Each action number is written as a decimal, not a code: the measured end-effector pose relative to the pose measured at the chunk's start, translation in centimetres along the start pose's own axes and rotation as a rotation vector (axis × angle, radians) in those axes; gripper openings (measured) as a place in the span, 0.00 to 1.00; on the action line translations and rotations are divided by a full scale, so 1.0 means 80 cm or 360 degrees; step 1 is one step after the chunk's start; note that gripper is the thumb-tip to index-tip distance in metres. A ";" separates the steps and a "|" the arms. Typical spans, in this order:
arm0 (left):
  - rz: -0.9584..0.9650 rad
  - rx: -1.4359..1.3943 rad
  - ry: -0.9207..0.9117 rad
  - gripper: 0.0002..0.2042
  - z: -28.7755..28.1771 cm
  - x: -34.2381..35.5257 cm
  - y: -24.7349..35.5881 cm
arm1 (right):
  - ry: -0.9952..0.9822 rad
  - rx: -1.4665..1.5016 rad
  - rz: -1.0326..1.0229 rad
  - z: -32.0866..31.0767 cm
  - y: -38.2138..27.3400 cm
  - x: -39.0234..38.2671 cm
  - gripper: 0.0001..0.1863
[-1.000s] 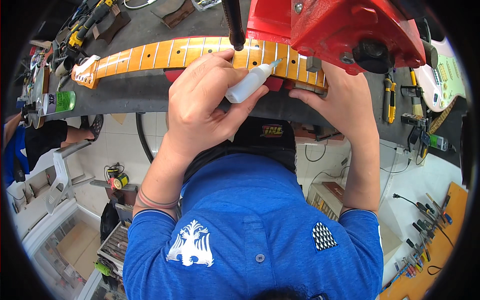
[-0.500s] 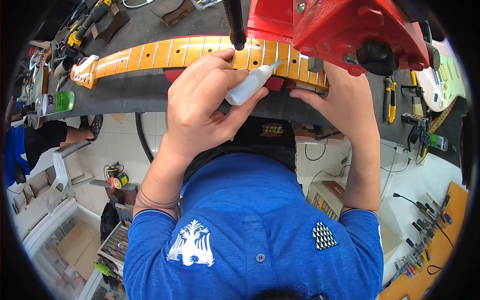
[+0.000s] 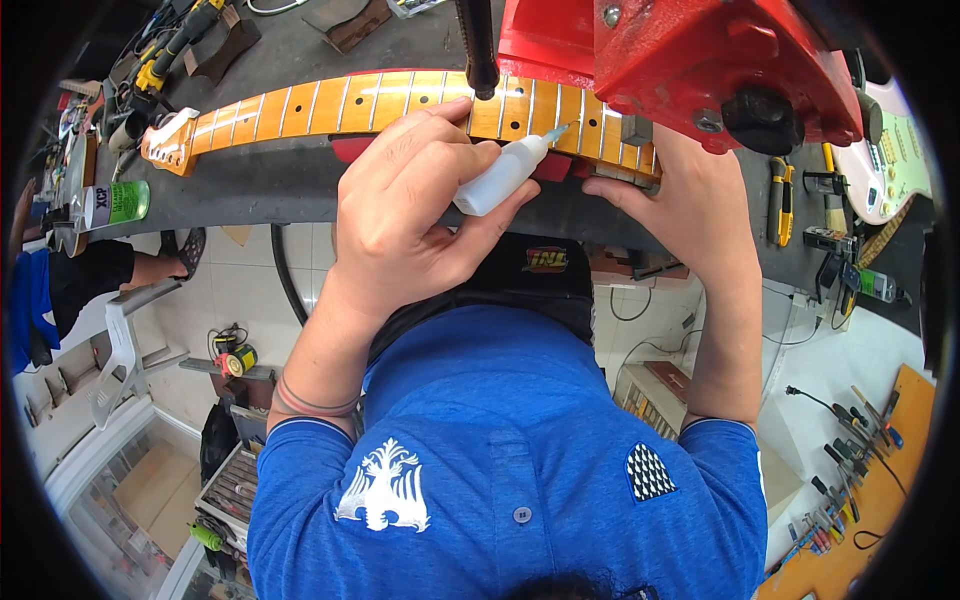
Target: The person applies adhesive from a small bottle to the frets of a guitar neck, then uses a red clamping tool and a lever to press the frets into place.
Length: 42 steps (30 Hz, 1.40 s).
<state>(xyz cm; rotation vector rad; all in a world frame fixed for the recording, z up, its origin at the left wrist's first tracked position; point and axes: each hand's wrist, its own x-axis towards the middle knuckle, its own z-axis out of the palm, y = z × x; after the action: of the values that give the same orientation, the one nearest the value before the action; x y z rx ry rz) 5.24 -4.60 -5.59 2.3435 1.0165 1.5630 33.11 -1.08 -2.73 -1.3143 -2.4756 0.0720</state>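
Note:
An amber guitar neck with metal frets and black dot inlays lies across the bench, its headstock at the left. My left hand pinches a small white squeeze bottle, and its fingertips rest on the fretboard's near side. The bottle's thin tip meets the fretboard beside a fret, left of a dot. At the neck's right end, my right hand grips the wood, thumb at the near edge. Its other fingers are partly hidden under the red machine head.
A red press-like machine overhangs the neck's right end, and a dark lever hangs over its middle. A yellow cutter and a white guitar body lie at the right. A green-labelled container stands at the left.
The view has shifted very slightly. Both hands keep their hold, and the bottle tip stays at nearly the same spot on the fretboard.

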 end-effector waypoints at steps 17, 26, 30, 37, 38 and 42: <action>0.0002 -0.0024 -0.0018 0.17 -0.002 -0.001 0.001 | 0.0039 -0.0009 -0.0039 0.001 0.000 0.000 0.36; -0.0003 -0.0026 -0.0020 0.17 -0.002 -0.002 0.000 | 0.0029 -0.0012 -0.0036 0.001 0.001 0.000 0.36; -0.0016 0.0001 0.0059 0.15 0.002 -0.001 0.001 | 0.0031 -0.0012 -0.0045 0.001 0.003 -0.001 0.37; 0.0001 -0.0057 -0.0015 0.17 -0.009 -0.003 0.003 | 0.0011 -0.0005 -0.0041 -0.002 0.001 0.001 0.37; 0.0007 -0.0066 0.0041 0.16 -0.014 -0.003 0.005 | 0.0020 0.0005 -0.0050 -0.002 0.000 0.001 0.38; 0.0111 -0.0122 0.0231 0.22 -0.058 -0.027 -0.004 | 0.0292 -0.0064 -0.0281 0.000 0.002 0.009 0.37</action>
<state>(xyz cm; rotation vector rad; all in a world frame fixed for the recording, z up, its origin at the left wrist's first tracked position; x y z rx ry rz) 0.64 -6.75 -5.31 2.2658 0.8942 1.7872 32.86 -0.37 -2.54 -1.0606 -2.4337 -0.1356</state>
